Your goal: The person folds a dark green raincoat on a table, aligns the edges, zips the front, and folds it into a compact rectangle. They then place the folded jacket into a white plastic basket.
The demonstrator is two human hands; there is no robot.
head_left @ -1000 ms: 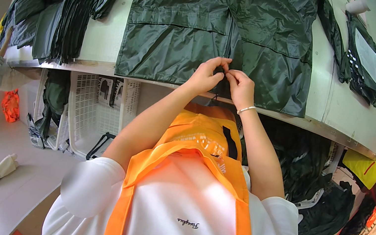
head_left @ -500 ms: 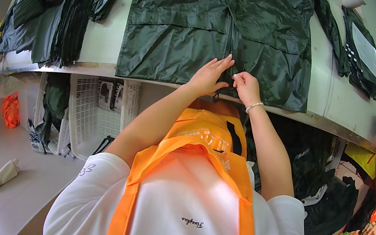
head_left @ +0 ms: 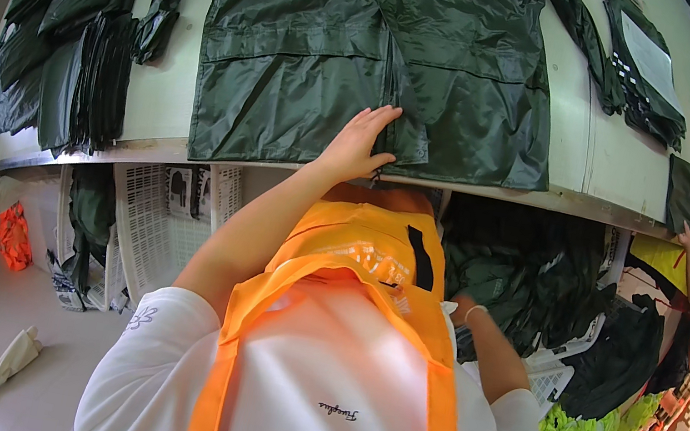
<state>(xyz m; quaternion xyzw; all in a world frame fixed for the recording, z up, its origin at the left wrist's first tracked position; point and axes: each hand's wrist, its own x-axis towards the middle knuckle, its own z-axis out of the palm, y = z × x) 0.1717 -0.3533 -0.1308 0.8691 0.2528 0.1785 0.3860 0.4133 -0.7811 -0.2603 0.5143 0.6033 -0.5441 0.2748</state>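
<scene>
A dark green, shiny jacket (head_left: 289, 86) lies spread on the table, its hem along the front edge and its front opening down the middle. My left hand (head_left: 357, 144) rests flat on it beside the front opening near the hem, fingers stretched out and thumb apart. Low at the right side of my orange apron (head_left: 339, 247) is my right hand (head_left: 463, 311), with a bracelet at the wrist. The apron hides its fingers, so what it holds, if anything, does not show.
Folded dark green garments (head_left: 83, 77) are stacked on the left of the pale table (head_left: 160, 104). At the right lies another folded garment (head_left: 648, 94) with a white sheet. Below the table stand a white basket (head_left: 152, 209) and heaped dark garments (head_left: 528, 276). A co-worker's hand (head_left: 689, 241) touches dark cloth at far right.
My right hand has left the jacket's front opening and dropped to the apron's right side. My left hand stays on the jacket. A co-worker's hand now shows at the table's right end.
</scene>
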